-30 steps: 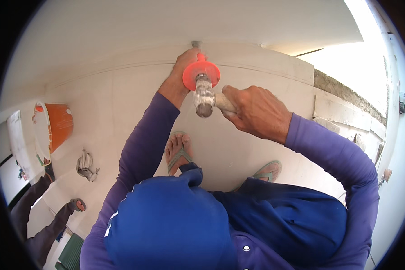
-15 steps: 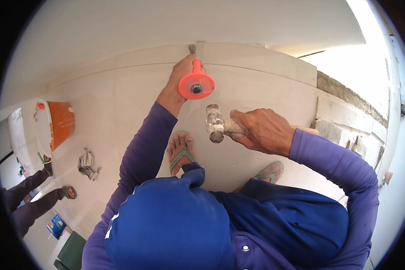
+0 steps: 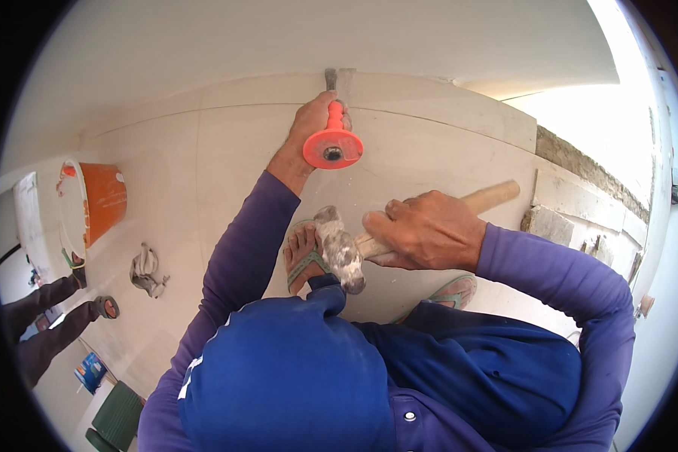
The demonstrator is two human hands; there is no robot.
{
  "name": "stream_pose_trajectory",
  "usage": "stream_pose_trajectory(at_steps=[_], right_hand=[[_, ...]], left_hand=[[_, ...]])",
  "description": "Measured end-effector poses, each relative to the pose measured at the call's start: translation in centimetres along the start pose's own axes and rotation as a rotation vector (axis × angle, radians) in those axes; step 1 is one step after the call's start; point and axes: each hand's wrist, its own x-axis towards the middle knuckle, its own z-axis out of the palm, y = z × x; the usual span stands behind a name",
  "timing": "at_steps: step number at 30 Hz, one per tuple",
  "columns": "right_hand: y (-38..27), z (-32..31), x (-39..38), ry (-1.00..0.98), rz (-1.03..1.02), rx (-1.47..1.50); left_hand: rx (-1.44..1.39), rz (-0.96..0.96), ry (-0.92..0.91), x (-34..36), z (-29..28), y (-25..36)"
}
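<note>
My left hand (image 3: 313,120) is closed around the grip of a chisel (image 3: 333,149) that has an orange-red hand guard. The chisel's grey flat tip reaches the tile skirting (image 3: 429,94) at the foot of the wall, beside a rough grey patch, and its round struck end faces back toward me. My right hand (image 3: 429,230) is wrapped round the wooden handle of a hammer (image 3: 340,248). The dusty, worn metal head hangs over my left foot, apart from the chisel. The fingertips of the left hand are partly hidden behind the grip.
An orange bucket (image 3: 105,202) lies tipped to the left, with a crumpled grey cloth (image 3: 148,270) nearer me. Another person's legs (image 3: 56,324) are at the far left. Broken tile pieces (image 3: 580,200) line a rough edge at the right. My sandalled feet (image 3: 305,260) are below my hands.
The hammer has swung back toward me and slightly left, away from the chisel, its handle now tilted. My left hand keeps the chisel at the skirting, with little shift.
</note>
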Motion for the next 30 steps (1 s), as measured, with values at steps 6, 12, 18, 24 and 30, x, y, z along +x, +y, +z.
stream_pose_trajectory(at_steps=[6, 12, 18, 24, 30], right_hand=[[2.4, -0.2, 2.9, 0.078, 0.163, -0.142], [1.6, -1.6, 2.6, 0.103, -0.010, -0.137], [0.2, -2.8, 2.7, 0.143, 0.122, -0.084], [2.3, -2.6, 2.9, 0.121, 0.300, -0.048], [0.8, -2.5, 0.7, 0.052, 0.375, 0.053]], left_hand=[[0.039, 0.020, -0.011, 0.6, -0.3, 0.4], [0.012, 0.014, 0.010, 1.0, -0.1, 0.0], [0.094, 0.038, 0.010, 1.5, 0.0, 1.0], [0.266, 0.120, -0.012, 2.0, 0.3, 1.9], [0.217, 0.021, 0.095, 0.2, 0.9, 1.5]])
